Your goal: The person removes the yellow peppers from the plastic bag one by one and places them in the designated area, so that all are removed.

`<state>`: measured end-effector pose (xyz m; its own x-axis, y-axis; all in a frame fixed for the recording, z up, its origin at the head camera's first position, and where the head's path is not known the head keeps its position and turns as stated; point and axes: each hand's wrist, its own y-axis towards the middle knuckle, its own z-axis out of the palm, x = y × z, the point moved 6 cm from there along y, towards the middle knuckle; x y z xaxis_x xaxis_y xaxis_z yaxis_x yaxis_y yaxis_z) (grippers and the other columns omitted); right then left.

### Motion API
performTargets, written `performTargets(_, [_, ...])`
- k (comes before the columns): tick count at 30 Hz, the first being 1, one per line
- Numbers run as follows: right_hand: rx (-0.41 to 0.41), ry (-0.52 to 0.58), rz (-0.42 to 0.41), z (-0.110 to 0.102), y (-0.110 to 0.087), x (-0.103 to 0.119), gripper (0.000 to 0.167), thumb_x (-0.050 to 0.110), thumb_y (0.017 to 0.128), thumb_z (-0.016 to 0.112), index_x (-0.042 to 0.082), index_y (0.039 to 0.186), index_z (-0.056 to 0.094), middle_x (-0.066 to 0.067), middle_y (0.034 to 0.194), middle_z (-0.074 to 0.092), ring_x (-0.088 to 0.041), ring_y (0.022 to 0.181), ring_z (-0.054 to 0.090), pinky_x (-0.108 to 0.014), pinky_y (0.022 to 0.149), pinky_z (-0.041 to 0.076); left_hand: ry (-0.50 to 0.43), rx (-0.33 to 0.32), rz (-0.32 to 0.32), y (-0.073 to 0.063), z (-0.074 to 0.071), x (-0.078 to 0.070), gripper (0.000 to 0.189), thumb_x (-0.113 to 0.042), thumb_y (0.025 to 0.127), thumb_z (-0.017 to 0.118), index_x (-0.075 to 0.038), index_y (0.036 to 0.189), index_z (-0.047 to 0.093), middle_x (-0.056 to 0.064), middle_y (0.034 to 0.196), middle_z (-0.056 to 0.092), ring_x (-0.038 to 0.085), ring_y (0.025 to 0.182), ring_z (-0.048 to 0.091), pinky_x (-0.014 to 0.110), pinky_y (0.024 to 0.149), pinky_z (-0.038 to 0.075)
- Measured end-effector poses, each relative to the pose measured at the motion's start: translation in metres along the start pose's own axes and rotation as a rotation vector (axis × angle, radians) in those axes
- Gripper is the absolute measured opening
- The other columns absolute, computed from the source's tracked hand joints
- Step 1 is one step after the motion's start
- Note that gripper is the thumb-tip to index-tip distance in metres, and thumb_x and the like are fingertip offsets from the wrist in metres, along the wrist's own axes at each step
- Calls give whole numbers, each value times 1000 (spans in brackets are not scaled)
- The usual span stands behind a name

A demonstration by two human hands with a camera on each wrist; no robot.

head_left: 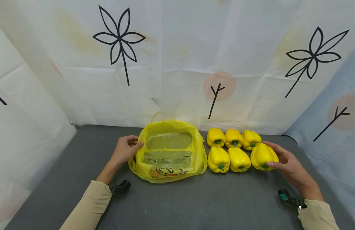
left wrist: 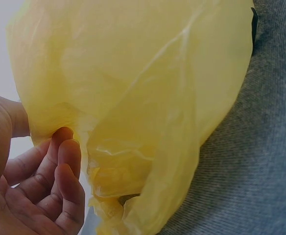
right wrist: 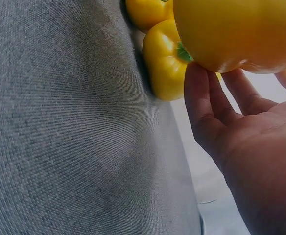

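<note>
A thin yellow plastic bag [head_left: 198, 159] stands with its mouth spread wide, a printed picture on its front. My left hand [head_left: 126, 147] pinches the bag's left rim between thumb and fingers; the left wrist view shows the bag's side [left wrist: 133, 88] beside the curled fingers. On the right, my right hand [head_left: 292, 167] grips a yellow bell pepper [head_left: 263, 156], thumb near its green stem. That bell pepper [right wrist: 241, 34] fills the top of the right wrist view, with fingertips against its surface. Its underside overlaps the neighbouring peppers in the head view.
Three yellow bell peppers form a back row, the middle one [head_left: 234, 138] between two others. Two more, including a front pepper [head_left: 219, 159], sit before them, close to the bag's right side. A grey tabletop [head_left: 194, 204] lies beneath; a patterned white curtain [head_left: 177, 95] hangs behind.
</note>
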<state>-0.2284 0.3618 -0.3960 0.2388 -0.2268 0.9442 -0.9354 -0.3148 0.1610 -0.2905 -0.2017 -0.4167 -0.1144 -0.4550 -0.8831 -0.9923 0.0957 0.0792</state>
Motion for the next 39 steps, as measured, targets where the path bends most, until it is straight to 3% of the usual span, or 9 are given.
performTargets(6, [44, -54, 13, 3, 0, -1, 67, -11, 97, 55, 3, 158, 32, 10, 148, 42, -3, 121, 51, -16, 91, 46, 5, 2, 6, -1, 1, 0, 36, -22, 101, 66, 7, 123, 66, 17, 107, 70, 26, 95, 68, 31, 74, 57])
performTargets(11, [64, -134, 85, 5, 0, -9, 67, -4, 98, 59, 5, 158, 32, 13, 148, 37, 2, 122, 46, -14, 90, 43, 10, 0, 14, 0, 1, 1, 35, -20, 101, 66, 7, 123, 67, 17, 106, 71, 28, 95, 68, 32, 74, 57])
performTargets(20, [106, -147, 119, 8, 1, -12, 68, 0, 99, 61, 1, 158, 27, 12, 148, 35, 6, 122, 46, -16, 91, 45, 17, -5, 18, 1, 1, 1, 33, -19, 101, 65, 6, 122, 67, 18, 106, 70, 29, 95, 68, 33, 75, 57])
performTargets(31, [93, -180, 161, 9, 1, -14, 71, 3, 99, 63, 2, 159, 25, -12, 156, 28, 10, 121, 44, -15, 90, 45, 17, -4, 16, 0, 1, 0, 34, -20, 101, 65, 7, 123, 67, 18, 107, 70, 27, 94, 68, 33, 74, 57])
performTargets(39, [87, -172, 199, 9, 2, -18, 73, 5, 99, 64, 2, 159, 23, -20, 157, 22, 4, 115, 51, -26, 85, 53, 6, 1, 14, -1, 1, -1, 34, -21, 101, 66, 6, 123, 67, 17, 105, 70, 25, 91, 68, 32, 73, 57])
